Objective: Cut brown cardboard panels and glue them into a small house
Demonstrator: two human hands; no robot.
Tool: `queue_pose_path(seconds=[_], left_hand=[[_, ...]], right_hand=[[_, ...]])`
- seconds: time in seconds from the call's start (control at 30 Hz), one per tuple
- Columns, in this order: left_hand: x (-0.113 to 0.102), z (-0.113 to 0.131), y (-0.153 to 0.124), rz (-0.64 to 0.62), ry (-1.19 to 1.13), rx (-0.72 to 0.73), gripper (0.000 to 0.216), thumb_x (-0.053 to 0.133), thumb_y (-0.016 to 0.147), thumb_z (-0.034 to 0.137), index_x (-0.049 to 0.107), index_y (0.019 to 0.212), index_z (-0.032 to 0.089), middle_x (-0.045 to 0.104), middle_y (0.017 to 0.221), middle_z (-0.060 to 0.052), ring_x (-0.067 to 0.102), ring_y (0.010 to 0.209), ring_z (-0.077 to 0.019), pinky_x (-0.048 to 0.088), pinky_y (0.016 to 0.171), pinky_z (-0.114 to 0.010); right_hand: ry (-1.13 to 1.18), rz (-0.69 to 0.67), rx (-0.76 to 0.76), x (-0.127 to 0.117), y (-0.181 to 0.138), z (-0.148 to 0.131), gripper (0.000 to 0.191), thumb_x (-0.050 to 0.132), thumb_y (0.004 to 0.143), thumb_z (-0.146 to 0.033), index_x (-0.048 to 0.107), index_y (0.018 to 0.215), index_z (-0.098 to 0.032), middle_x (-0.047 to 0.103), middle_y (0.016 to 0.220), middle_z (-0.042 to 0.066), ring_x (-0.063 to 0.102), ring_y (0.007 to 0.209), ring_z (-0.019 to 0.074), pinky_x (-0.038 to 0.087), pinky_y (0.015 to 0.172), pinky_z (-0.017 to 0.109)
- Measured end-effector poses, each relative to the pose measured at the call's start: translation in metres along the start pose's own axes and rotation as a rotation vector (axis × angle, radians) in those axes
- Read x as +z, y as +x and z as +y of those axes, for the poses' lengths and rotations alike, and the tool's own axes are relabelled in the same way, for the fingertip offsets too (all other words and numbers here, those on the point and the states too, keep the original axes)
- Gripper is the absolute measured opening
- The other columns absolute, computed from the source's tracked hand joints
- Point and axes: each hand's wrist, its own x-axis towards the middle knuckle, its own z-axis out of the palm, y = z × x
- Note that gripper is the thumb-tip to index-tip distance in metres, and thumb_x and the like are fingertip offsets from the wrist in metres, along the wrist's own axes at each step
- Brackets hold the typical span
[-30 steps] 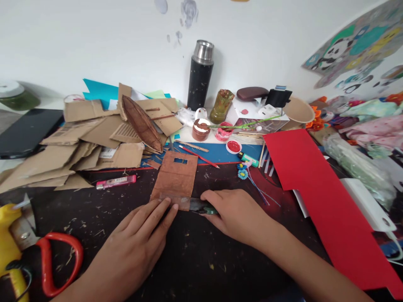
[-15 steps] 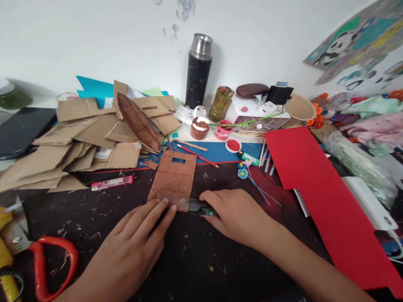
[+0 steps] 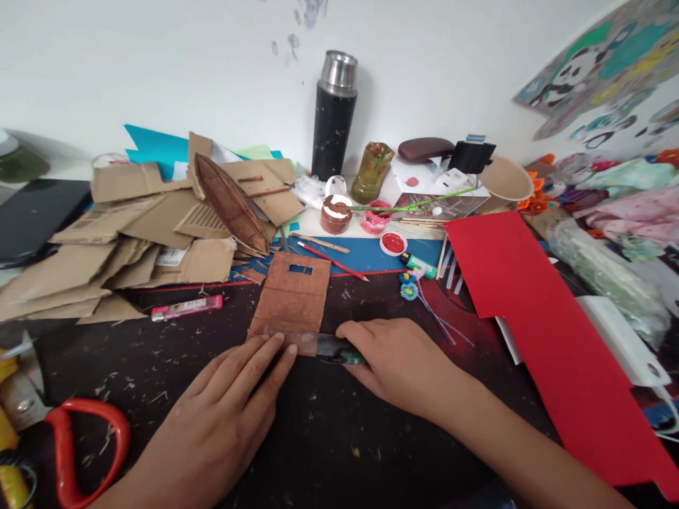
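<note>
A brown painted cardboard panel with a small rectangular cut-out lies flat on the dark table. My left hand rests flat, fingers stretched out, with its fingertips on the panel's near edge. My right hand is closed around a dark green-handled tool, whose front part lies along that same near edge of the panel. What kind of tool it is I cannot make out.
A heap of cardboard scraps with a brown boat-shaped piece lies at back left. A pink cutter, red scissors, a black flask, paint pots and a red paper sheet surround the work spot.
The camera has tilted slightly, shifting the scene down and left. Both hands and the panel stay where they were.
</note>
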Motion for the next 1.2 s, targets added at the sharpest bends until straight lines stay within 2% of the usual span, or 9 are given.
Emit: queue_pose_path(seconds=[0.5, 0.7, 0.9, 1.2], left_hand=[[0.0016, 0.0007, -0.0008, 0.001, -0.012, -0.022, 0.049, 0.049, 0.103, 0.018, 0.061, 0.151, 0.016, 0.071, 0.146, -0.014, 0.063, 0.133, -0.0305, 0.047, 0.11, -0.044], [0.0014, -0.0011, 0.0002, -0.005, 0.016, 0.019, 0.048, 0.051, 0.101, 0.015, 0.063, 0.148, 0.01, 0.07, 0.146, -0.018, 0.063, 0.133, -0.0323, 0.046, 0.11, -0.046], [0.0017, 0.0019, 0.002, 0.0, 0.004, 0.0, 0.045, 0.048, 0.103, 0.016, 0.066, 0.144, 0.01, 0.072, 0.144, -0.017, 0.062, 0.133, -0.0317, 0.045, 0.109, -0.046], [0.002, 0.0039, 0.0048, 0.03, -0.01, -0.024, 0.042, 0.047, 0.105, 0.017, 0.07, 0.139, 0.011, 0.075, 0.14, -0.014, 0.063, 0.13, -0.0302, 0.045, 0.109, -0.043]], right_hand=[[0.015, -0.013, 0.005, -0.0012, 0.0001, -0.0003, 0.026, 0.074, 0.099, -0.03, 0.063, 0.119, -0.018, 0.08, 0.108, 0.01, 0.078, 0.097, 0.0302, 0.048, 0.072, 0.037], [0.022, 0.031, -0.009, 0.0014, -0.001, 0.0004, 0.024, 0.073, 0.098, -0.029, 0.063, 0.116, -0.019, 0.081, 0.106, 0.009, 0.077, 0.092, 0.0283, 0.047, 0.069, 0.036], [0.022, 0.026, 0.011, 0.0017, -0.0008, -0.0006, 0.025, 0.075, 0.097, -0.029, 0.064, 0.117, -0.019, 0.081, 0.105, 0.009, 0.077, 0.091, 0.0276, 0.046, 0.07, 0.035], [0.286, 0.051, 0.068, -0.0063, -0.0089, 0.0004, 0.018, 0.071, 0.103, -0.029, 0.068, 0.119, -0.022, 0.08, 0.109, 0.004, 0.077, 0.098, 0.0255, 0.051, 0.081, 0.035]])
